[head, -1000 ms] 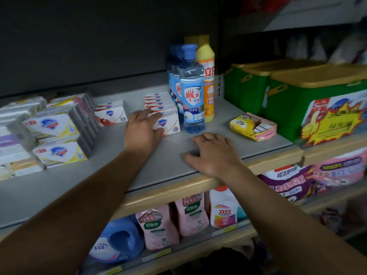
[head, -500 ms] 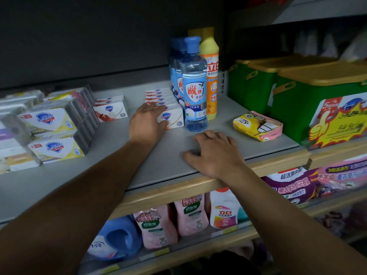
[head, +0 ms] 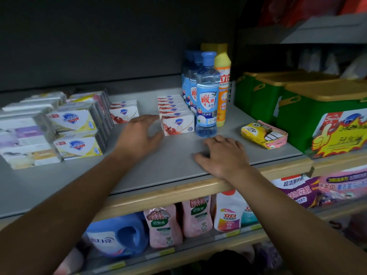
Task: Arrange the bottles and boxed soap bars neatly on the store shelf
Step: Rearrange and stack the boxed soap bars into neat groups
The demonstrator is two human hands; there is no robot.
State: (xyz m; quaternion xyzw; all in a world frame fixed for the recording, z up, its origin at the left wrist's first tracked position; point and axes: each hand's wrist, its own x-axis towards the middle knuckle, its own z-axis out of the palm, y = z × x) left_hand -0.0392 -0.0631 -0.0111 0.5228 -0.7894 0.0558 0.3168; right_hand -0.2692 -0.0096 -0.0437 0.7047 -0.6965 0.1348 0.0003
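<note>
A row of white-and-red boxed soap bars runs back along the grey shelf, right beside a file of blue bottles and a yellow-orange bottle. My left hand hovers just left of the front soap box, fingers relaxed and spread, holding nothing. My right hand rests flat on the shelf near its front edge, in front of the blue bottle. A shorter row of the same soap boxes stands further left. Stacks of yellow and purple soap boxes fill the left end.
A yellow-pink packet lies on the shelf right of the bottles. Green bins with yellow lids stand at the right. The lower shelf holds pink bottles, a blue jug and purple bags.
My left hand has come off the front soap box and drawn back to the left. My right hand stays flat on the shelf.
</note>
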